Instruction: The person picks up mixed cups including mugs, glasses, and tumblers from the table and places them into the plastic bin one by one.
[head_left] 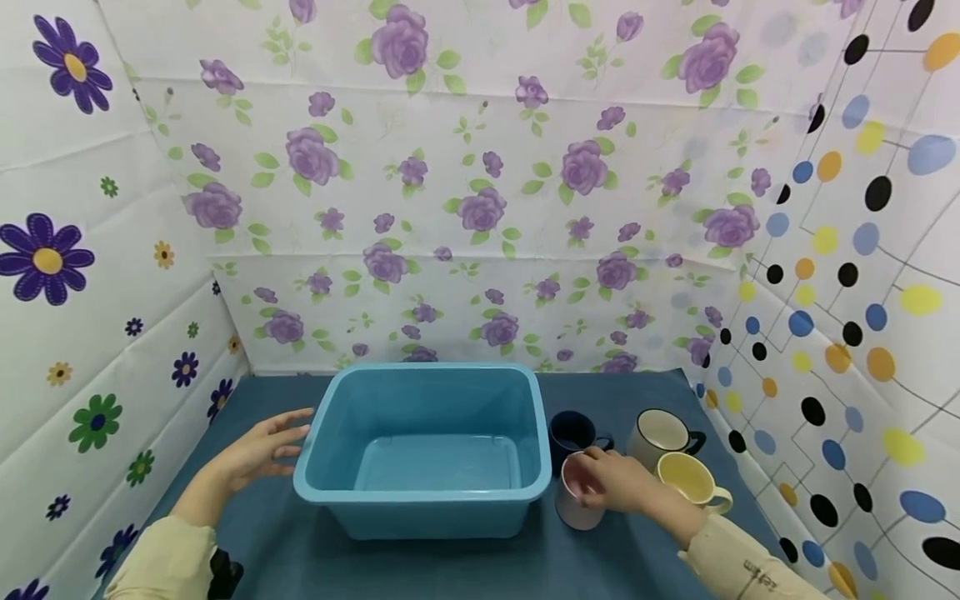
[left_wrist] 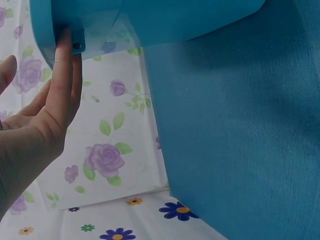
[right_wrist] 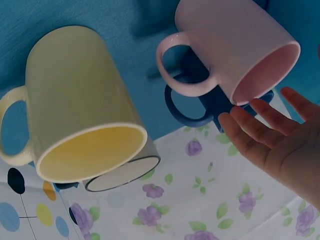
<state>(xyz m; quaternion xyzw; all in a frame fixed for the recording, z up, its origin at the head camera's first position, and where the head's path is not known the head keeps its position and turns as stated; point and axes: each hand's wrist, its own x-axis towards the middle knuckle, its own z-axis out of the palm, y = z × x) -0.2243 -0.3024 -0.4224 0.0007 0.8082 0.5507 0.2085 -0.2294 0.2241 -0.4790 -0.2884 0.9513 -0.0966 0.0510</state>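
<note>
Cream sleeves (head_left: 161,557) — dark lettering (head_left: 761,575) on right, black piece (head_left: 223,575) by left.

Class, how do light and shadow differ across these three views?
Head view: bright, fairly even light, with soft shadow under the blue tub; left wrist view: dimmer, a blurry-edged shadow on the blue cloth; right wrist view: also dim, dark shadows beside the pink mug, the yellow mug's outside duller than its inside.
</note>
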